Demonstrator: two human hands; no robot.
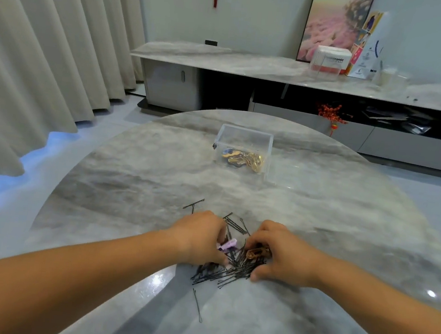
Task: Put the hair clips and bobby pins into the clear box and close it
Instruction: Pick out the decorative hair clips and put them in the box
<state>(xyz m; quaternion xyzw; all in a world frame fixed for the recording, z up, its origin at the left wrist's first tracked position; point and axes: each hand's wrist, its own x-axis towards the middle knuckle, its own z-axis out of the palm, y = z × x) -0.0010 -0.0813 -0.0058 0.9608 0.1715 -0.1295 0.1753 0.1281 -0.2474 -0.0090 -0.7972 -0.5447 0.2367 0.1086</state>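
The table (317, 218) has a grey marble look — smooth and glossy, with bright reflections. The clear box (244, 139) seems hard transparent plastic; the clips inside it (244, 160) shine like gold metal. The bobby pins (227, 273) are thin black wire, rather matt. The curtain (43, 53) is soft beige cloth — matt.

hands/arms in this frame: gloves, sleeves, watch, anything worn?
Nothing worn that shows. Left hand and right hand are bare, no gloves, and no rings or nail polish visible on the fingers. Both forearms are bare to the frame edge: no sleeves, watch, bracelet or markings in view.
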